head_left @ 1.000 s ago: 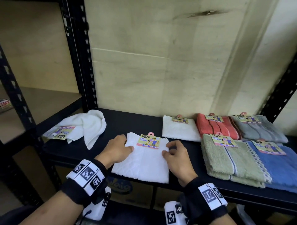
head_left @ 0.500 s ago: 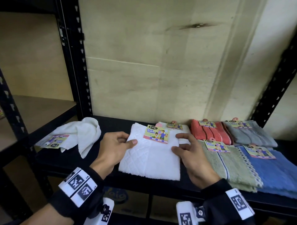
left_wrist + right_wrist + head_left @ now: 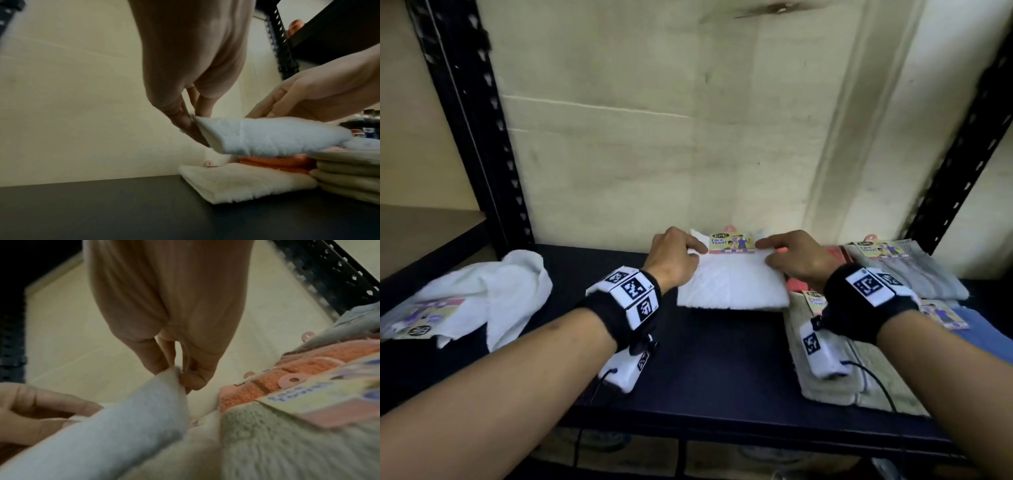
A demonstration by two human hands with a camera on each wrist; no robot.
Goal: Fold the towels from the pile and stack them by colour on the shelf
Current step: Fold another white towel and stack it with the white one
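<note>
Folded white towel, "Face Towel" label, between hands

Pale plywood back wall, black perforated uprights.

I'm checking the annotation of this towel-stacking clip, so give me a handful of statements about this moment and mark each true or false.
1. Both hands hold the folded white towel. True: the left hand and right hand pinch its far corners.
2. The held towel lies flat on the shelf board. False: in the left wrist view it hangs above the white towel already on the shelf.
3. An unfolded white towel lies to the left. True.
4. The orange towel is being carried. False: it rests on the shelf, beside the green towel.
5. The held towel carries no label. False: a "Face Towel" label sits at its far edge.
</note>
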